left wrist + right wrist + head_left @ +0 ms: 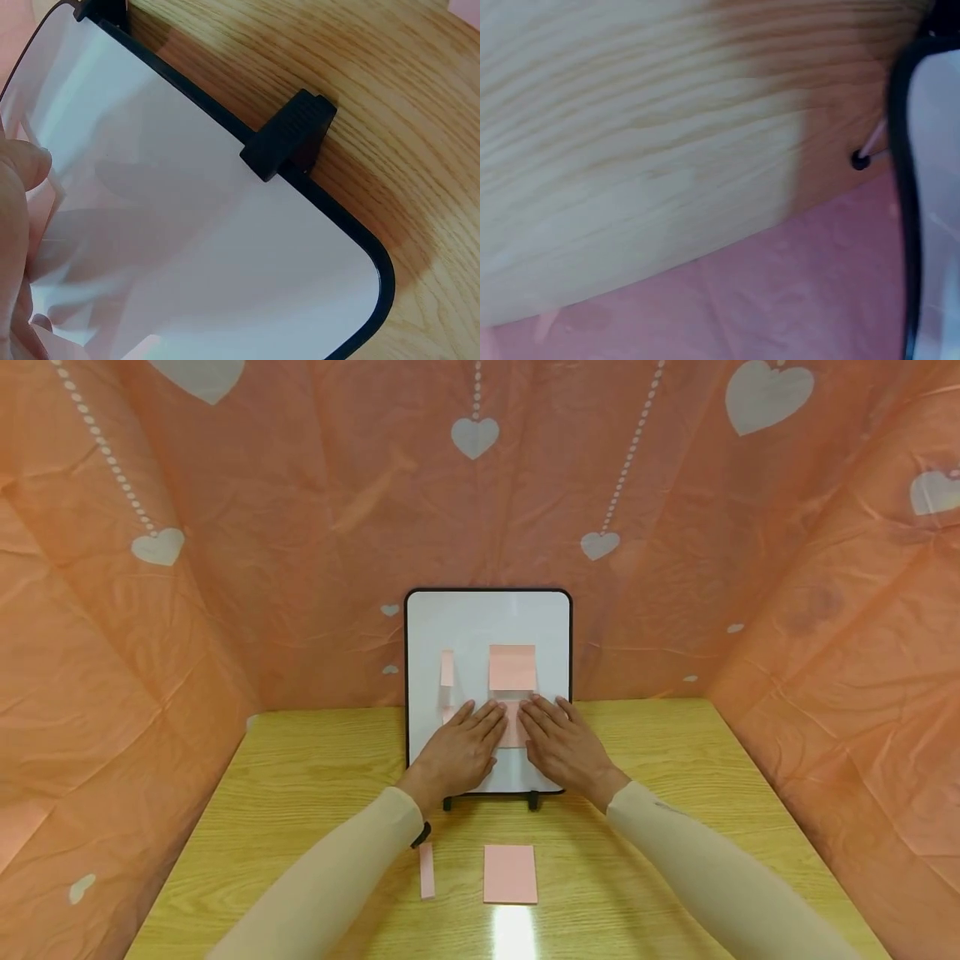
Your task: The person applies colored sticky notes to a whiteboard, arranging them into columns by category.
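A small whiteboard (457,620) with a black frame stands upright on the table. Both hands lie against its lower half with fingers straight. My left hand (459,750) rests its fingertips on the left edge of a pink square sticky note (513,731); my right hand (567,745) touches that note's right edge. Above it sticks another pink square note (512,667). Left of these is a narrow pink strip (447,668), with a lower strip (447,712) partly behind the left fingers. In the left wrist view, part of the left hand (15,202) shows at the board's surface.
On the table (300,793) in front of the board lie a pink sticky-note pad (510,874) and a narrow pink strip pad (427,871). Black feet (533,801) hold the board's bottom edge. An orange cloth (337,485) with white hearts hangs behind and at both sides.
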`<state>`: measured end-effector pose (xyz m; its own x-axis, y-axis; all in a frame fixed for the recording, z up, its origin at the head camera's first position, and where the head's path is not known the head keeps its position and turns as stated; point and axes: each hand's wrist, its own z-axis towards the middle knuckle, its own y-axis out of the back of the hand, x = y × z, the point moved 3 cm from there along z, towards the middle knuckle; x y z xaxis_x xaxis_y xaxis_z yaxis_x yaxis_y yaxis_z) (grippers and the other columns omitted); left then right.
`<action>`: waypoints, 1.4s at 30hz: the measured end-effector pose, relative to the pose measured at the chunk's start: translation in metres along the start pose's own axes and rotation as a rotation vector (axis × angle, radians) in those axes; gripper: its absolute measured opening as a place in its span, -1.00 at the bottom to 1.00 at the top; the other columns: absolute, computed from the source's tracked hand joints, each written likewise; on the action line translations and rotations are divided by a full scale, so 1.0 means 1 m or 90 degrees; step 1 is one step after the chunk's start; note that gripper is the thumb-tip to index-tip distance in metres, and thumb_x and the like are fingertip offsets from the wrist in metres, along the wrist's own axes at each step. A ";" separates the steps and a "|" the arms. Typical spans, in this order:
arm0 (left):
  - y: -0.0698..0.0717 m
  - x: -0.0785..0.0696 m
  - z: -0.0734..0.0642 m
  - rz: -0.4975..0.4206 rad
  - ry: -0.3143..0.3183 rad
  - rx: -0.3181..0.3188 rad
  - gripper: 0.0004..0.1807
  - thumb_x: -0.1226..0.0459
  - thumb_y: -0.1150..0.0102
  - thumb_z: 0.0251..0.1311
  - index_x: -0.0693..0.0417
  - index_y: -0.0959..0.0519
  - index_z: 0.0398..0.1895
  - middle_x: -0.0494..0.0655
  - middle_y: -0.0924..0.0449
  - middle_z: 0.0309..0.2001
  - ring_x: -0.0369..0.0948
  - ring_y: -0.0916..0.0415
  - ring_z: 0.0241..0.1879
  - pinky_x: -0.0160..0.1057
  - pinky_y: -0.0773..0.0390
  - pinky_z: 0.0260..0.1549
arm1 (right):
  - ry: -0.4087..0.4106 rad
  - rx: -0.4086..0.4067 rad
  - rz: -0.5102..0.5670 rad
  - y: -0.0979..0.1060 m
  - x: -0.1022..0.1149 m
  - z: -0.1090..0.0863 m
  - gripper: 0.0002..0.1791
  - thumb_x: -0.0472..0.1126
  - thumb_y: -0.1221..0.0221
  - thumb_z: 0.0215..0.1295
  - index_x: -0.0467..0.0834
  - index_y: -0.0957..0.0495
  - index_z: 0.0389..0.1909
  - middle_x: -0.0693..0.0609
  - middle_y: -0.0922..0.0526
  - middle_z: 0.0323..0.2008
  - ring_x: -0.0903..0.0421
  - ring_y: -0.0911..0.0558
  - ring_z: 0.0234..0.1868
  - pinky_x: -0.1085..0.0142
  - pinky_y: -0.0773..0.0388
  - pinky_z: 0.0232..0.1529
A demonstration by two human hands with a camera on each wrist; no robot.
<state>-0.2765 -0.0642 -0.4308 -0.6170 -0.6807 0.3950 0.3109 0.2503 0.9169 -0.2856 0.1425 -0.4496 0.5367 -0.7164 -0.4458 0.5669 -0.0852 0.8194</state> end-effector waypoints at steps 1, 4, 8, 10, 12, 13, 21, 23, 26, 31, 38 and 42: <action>0.000 0.000 0.000 0.001 0.001 0.003 -0.23 -0.10 0.10 0.63 0.07 -0.07 0.72 -0.04 0.03 0.71 -0.10 0.13 0.71 0.01 0.06 0.69 | -0.007 -0.002 0.005 0.000 -0.002 -0.003 -0.33 0.02 -0.02 0.58 -0.17 -0.32 0.59 -0.04 -0.38 0.57 -0.03 -0.28 0.62 -0.05 -0.21 0.63; 0.000 0.001 -0.002 0.000 0.001 0.010 -0.23 -0.09 0.11 0.64 0.07 -0.05 0.72 -0.04 0.03 0.72 -0.10 0.13 0.71 0.00 0.07 0.69 | -0.018 -0.007 0.007 -0.001 -0.005 -0.009 -0.34 0.03 0.06 0.59 -0.19 -0.34 0.58 -0.05 -0.41 0.55 -0.05 -0.33 0.60 -0.05 -0.25 0.61; -0.001 0.002 -0.005 -0.002 0.007 0.016 -0.26 -0.04 0.14 0.66 0.08 -0.04 0.72 -0.04 0.04 0.71 -0.10 0.15 0.71 0.00 0.09 0.69 | -0.019 -0.015 0.012 0.000 -0.006 -0.011 -0.34 0.04 0.15 0.61 -0.20 -0.34 0.58 -0.07 -0.41 0.55 -0.06 -0.34 0.59 -0.04 -0.25 0.61; -0.001 0.002 -0.006 -0.007 0.018 0.012 -0.29 -0.01 0.14 0.66 0.08 -0.09 0.71 -0.05 -0.01 0.70 -0.10 0.13 0.71 0.00 0.08 0.69 | -0.020 -0.018 0.013 0.000 -0.006 -0.010 -0.34 0.05 0.12 0.61 -0.20 -0.34 0.57 -0.07 -0.41 0.55 -0.05 -0.35 0.59 -0.04 -0.25 0.61; 0.000 0.002 -0.008 -0.014 0.031 0.000 -0.33 0.01 0.10 0.65 0.09 -0.17 0.68 -0.04 -0.10 0.68 -0.08 0.07 0.70 0.00 0.03 0.68 | -0.021 -0.018 0.013 0.000 -0.004 -0.010 -0.34 0.05 0.07 0.60 -0.19 -0.35 0.57 -0.07 -0.42 0.54 -0.05 -0.36 0.58 -0.04 -0.26 0.60; 0.002 0.002 -0.008 -0.017 0.036 -0.010 -0.34 0.02 0.07 0.64 0.10 -0.22 0.66 -0.03 -0.16 0.66 -0.07 0.03 0.69 -0.01 0.00 0.68 | -0.023 -0.017 0.014 0.000 -0.004 -0.009 -0.34 0.05 0.03 0.59 -0.19 -0.36 0.57 -0.07 -0.42 0.54 -0.05 -0.36 0.58 -0.04 -0.26 0.60; 0.011 -0.004 -0.001 -0.036 0.026 -0.065 -0.34 0.05 0.02 0.62 0.16 -0.25 0.64 0.04 -0.19 0.64 -0.03 -0.04 0.67 -0.01 -0.09 0.65 | -0.030 -0.013 0.000 0.000 -0.002 -0.010 -0.31 0.05 -0.11 0.53 -0.18 -0.37 0.56 -0.05 -0.41 0.55 -0.03 -0.36 0.59 -0.03 -0.27 0.60; 0.009 -0.002 0.002 -0.026 0.032 -0.046 -0.32 0.04 0.07 0.63 0.14 -0.18 0.67 0.03 -0.08 0.68 -0.05 0.04 0.69 -0.01 -0.04 0.67 | -0.029 -0.020 0.005 0.000 -0.002 -0.010 -0.32 0.04 -0.10 0.53 -0.19 -0.38 0.55 -0.06 -0.42 0.54 -0.04 -0.36 0.58 -0.04 -0.27 0.59; 0.005 0.001 0.003 -0.014 0.042 -0.017 -0.31 0.03 0.12 0.65 0.11 -0.11 0.70 0.01 0.02 0.71 -0.07 0.12 0.71 -0.02 0.01 0.68 | -0.026 -0.029 0.002 0.002 -0.001 -0.009 -0.35 0.03 -0.01 0.57 -0.20 -0.39 0.54 -0.07 -0.44 0.53 -0.05 -0.37 0.57 -0.05 -0.28 0.59; 0.001 0.004 0.000 -0.016 0.034 -0.012 -0.31 0.04 0.14 0.66 0.11 -0.10 0.70 0.01 0.03 0.71 -0.07 0.12 0.71 -0.01 0.02 0.68 | -0.005 -0.028 -0.004 0.003 0.005 0.001 -0.35 0.07 0.14 0.66 -0.20 -0.34 0.57 -0.07 -0.38 0.56 -0.03 -0.30 0.62 -0.04 -0.23 0.62; 0.002 0.005 -0.003 -0.028 0.030 -0.007 -0.30 0.04 0.13 0.66 0.12 -0.07 0.71 0.02 0.05 0.71 -0.06 0.15 0.71 0.00 0.04 0.68 | 0.020 0.000 -0.027 0.002 0.012 0.013 -0.30 0.10 0.03 0.63 -0.15 -0.25 0.63 -0.03 -0.26 0.63 0.00 -0.18 0.67 -0.05 -0.15 0.65; 0.002 0.004 -0.003 -0.025 0.028 -0.018 -0.31 0.03 0.10 0.65 0.13 -0.13 0.69 0.02 -0.01 0.70 -0.06 0.09 0.70 -0.01 0.01 0.68 | 0.009 0.010 -0.047 0.001 0.008 0.005 -0.29 0.11 -0.01 0.59 -0.15 -0.29 0.61 -0.03 -0.29 0.61 0.00 -0.19 0.67 -0.08 -0.15 0.65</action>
<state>-0.2761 -0.0691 -0.4278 -0.5973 -0.7192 0.3549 0.3074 0.2034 0.9296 -0.2844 0.1336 -0.4508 0.5027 -0.6980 -0.5100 0.5950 -0.1486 0.7898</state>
